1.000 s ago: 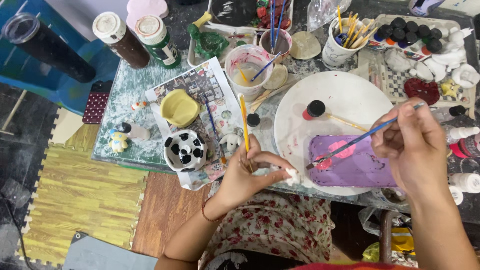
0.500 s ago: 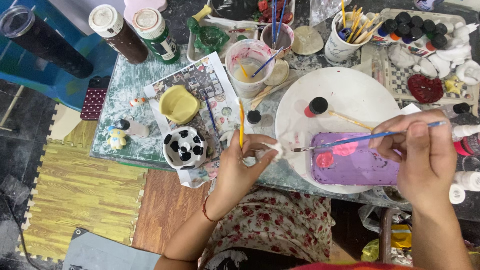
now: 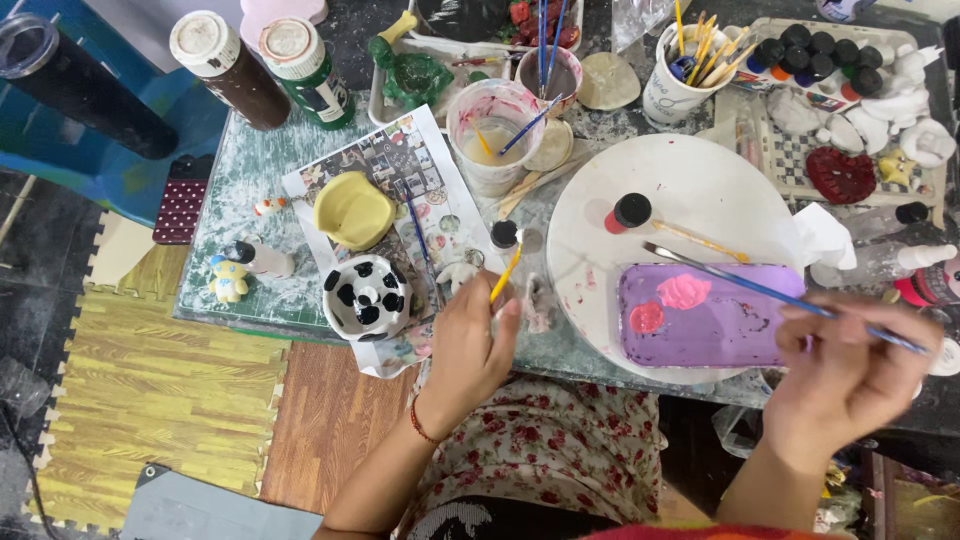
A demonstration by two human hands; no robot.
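Overhead, two hands work at a cluttered desk (image 3: 250, 180). Left hand (image 3: 478, 340) pinches one yellow brush (image 3: 506, 272); right hand (image 3: 850, 370), blurred, grips one blue brush (image 3: 740, 280) over one purple tray (image 3: 712, 318) bearing two pink blobs, on one white plate (image 3: 690, 190).

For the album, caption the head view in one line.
Left hand holds a yellow brush; right hand holds a blue-handled brush over a purple tray of pink paint on a white plate.
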